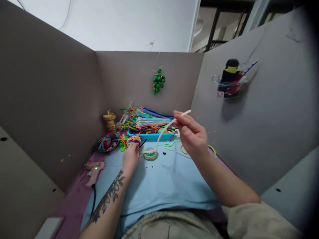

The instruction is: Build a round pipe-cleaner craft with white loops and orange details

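Observation:
My right hand (193, 132) is raised, its thumb and fingers closed on a white pipe cleaner (164, 129). The stem's tip sticks out past the fingertips, and its other end curves down to a round coil of pastel pipe cleaners (150, 154) lying on the blue cloth. Left of the coil, my left hand (131, 155) has its fingers closed at a multicoloured round bundle (134, 140) of what look like twisted pipe cleaners; the hand partly covers it. Small black-and-white eye-like pieces (164, 153) lie to the coil's right and below it.
A blue tray (149, 136) heaped with pipe cleaners stands at the back. At left are a dark bowl (98, 147) and a pink glue gun (95, 171) with its cord. Grey panels (119, 76) enclose three sides; a holder (231, 83) hangs at right.

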{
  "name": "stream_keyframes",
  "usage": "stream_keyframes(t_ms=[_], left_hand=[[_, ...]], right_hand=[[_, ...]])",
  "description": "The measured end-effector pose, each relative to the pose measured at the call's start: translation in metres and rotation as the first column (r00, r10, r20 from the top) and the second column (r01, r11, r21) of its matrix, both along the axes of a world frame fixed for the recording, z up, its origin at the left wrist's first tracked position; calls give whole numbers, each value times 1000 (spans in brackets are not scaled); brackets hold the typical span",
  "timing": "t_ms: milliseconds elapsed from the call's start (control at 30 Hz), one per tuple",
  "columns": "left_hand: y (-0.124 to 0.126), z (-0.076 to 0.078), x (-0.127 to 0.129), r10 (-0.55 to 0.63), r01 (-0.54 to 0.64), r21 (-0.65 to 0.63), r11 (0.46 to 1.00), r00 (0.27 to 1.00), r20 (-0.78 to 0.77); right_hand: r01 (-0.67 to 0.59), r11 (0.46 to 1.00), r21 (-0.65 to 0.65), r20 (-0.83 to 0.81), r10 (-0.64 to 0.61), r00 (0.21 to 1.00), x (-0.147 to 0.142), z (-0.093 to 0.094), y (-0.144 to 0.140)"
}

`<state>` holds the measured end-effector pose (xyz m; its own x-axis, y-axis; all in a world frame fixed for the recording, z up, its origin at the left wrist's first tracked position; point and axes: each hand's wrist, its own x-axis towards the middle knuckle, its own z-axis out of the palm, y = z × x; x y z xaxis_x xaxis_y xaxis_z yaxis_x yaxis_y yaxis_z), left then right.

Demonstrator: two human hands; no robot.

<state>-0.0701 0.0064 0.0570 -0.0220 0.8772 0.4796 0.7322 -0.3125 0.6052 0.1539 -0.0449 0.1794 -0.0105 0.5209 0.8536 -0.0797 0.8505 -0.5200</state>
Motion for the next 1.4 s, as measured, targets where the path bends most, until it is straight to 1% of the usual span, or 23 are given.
stream_keyframes(t_ms=[100, 167, 233, 267, 300, 367, 400, 433, 467, 500, 533, 567, 600, 700, 767, 867, 900, 967, 1000, 1067, 1167, 1267, 1400], left_hand=[[-15, 26, 22, -152, 122, 124, 985, 951, 268], [-30, 49, 39, -345, 323, 120, 939, 874, 342], [-41, 69, 53, -507, 519, 57, 853, 796, 330], [-44, 76, 58, -547, 573, 7, 820, 780, 303], [-44, 82, 60, -544, 567, -36, 823, 804, 243], [-41, 86, 59, -407, 409, -44, 911, 912, 53], [-38, 86, 55, -304, 302, -36, 953, 950, -66], [-34, 85, 50, -190, 188, -32, 982, 964, -185], [-31, 83, 44, -77, 73, -26, 997, 952, -296], [-28, 80, 39, 4, -12, -17, 1000, 917, -398], [-25, 77, 34, 52, -64, -10, 998, 880, -473], [-22, 72, 31, 61, -89, -29, 996, 848, -526], [-18, 67, 30, 56, -102, -53, 993, 829, -556], [-7, 43, 35, -84, -8, -173, 985, 853, -516], [-1, 23, 42, -254, 161, -285, 945, 910, -328], [5, -4, 49, -311, 325, -403, 856, 945, 101], [7, -11, 50, -294, 351, -388, 852, 934, 201], [9, -21, 49, -284, 392, -327, 860, 900, 331], [10, -23, 48, -292, 410, -292, 864, 881, 373], [12, -26, 45, -313, 443, -250, 861, 848, 427], [12, -25, 43, -339, 492, -246, 835, 813, 474], [11, -25, 43, -370, 534, -238, 812, 785, 497], [11, -27, 42, -425, 571, -223, 790, 772, 473]], right_hand=[[-161, 960, -229, -234, 106, 966, 14, -25, 5], [-307, 889, -341, -318, 198, 927, 12, -40, 11], [-420, 816, -396, -365, 280, 888, 5, -53, 17], [-449, 791, -416, -357, 312, 881, 1, -59, 21], [-446, 783, -434, -321, 328, 889, -3, -66, 25], [-312, 829, -464, -150, 274, 950, -5, -82, 38], [-164, 872, -462, -14, 177, 984, -3, -92, 46], [51, 903, -427, 148, 14, 989, 1, -103, 56], [296, 880, -372, 333, -170, 927, 6, -115, 66], [506, 806, -308, 517, -305, 800, 13, -127, 75], [641, 726, -250, 691, -331, 643, 19, -138, 84], [725, 656, -211, 824, -280, 493, 25, -149, 93], [767, 611, -195, 902, -196, 386, 31, -158, 99], [799, 570, -194, 927, -161, 340, 40, -172, 111], [804, 562, -194, 923, -174, 344, 42, -172, 111], [800, 569, -192, 898, -228, 377, 41, -164, 104], [785, 588, -195, 856, -289, 429, 40, -160, 100], [719, 665, -199, 664, -448, 598, 35, -155, 90], [672, 715, -193, 544, -491, 680, 31, -153, 84], [560, 810, -174, 385, -468, 796, 20, -151, 75], [402, 896, -186, 369, -316, 874, 4, -154, 67], [325, 906, -271, 345, -224, 912, -5, -161, 68], [211, 870, -445, 199, -133, 971, -3, -166, 75]])
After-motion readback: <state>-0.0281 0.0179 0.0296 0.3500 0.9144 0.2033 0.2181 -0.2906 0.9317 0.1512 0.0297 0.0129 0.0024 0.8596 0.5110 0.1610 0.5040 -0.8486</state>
